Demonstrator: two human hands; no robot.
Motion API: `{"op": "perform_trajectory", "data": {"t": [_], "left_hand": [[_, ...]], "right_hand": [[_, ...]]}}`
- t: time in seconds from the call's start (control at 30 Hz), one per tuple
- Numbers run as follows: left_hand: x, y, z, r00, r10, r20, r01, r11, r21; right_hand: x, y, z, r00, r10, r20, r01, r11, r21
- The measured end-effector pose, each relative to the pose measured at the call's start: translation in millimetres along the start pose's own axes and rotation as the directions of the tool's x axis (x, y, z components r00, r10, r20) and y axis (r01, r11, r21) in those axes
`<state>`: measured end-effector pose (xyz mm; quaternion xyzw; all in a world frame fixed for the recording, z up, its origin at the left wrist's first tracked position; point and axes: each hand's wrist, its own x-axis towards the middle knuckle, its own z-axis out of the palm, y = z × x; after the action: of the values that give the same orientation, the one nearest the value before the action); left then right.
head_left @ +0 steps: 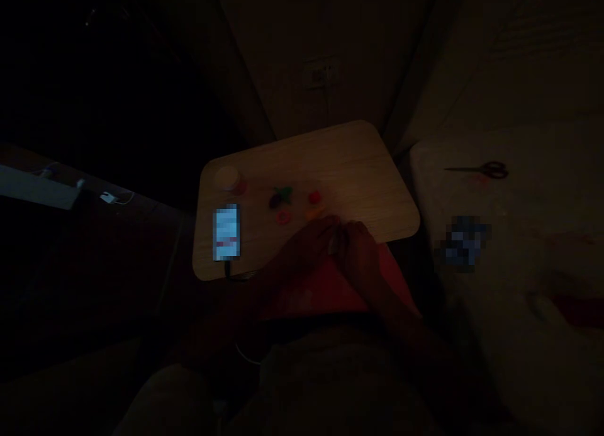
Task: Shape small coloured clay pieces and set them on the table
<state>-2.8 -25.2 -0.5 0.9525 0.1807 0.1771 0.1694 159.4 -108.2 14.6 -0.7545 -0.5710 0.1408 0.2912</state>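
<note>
In dim light my left hand point(318, 236) and my right hand point(355, 244) meet at the near edge of a small wooden table point(344, 156). Their fingers are bent and pinched together around something small. A pale bit point(332, 245) shows between them, too dark to name. Just beyond my left hand lie an orange piece point(315, 213), a red lump point(314, 197) and a reddish-orange ring point(283, 217). Farther left is a green piece point(284, 194) beside a dark purple one point(274, 201). Beneath my hands spreads a flat red surface point(311, 291).
A lit phone point(226, 233) with a cable and a light-lidded jar point(228, 178) occupy the table's left side. To the right, scissors point(491, 169) and a blurred item point(462, 241) lie on a pale surface point(528, 234). A wall socket point(321, 73) is behind.
</note>
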Motion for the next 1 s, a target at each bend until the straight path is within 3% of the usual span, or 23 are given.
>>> {"op": "perform_trajectory", "data": {"t": [0.47, 0.6, 0.8, 1.0], "left_hand": [[-3, 2, 0.4, 0.998, -0.054, 0.020, 0.054, 0.999, -0.008], [-3, 2, -0.3, 0.998, -0.058, 0.021, 0.058, 0.998, -0.023], [-3, 3, -2.7, 0.997, -0.073, 0.007, 0.074, 0.994, -0.085], [-4, 3, -0.9, 0.995, -0.100, 0.021, 0.101, 0.993, -0.066]], "right_hand": [[4, 1, -7, 0.999, 0.045, 0.021, -0.044, 0.997, -0.067], [4, -4, -2, 0.999, 0.043, 0.012, -0.043, 0.999, -0.027], [8, 5, -3, 0.999, -0.050, 0.005, 0.050, 0.997, 0.054], [10, 11, -6, 0.999, -0.016, -0.032, 0.018, 0.998, 0.058]]}}
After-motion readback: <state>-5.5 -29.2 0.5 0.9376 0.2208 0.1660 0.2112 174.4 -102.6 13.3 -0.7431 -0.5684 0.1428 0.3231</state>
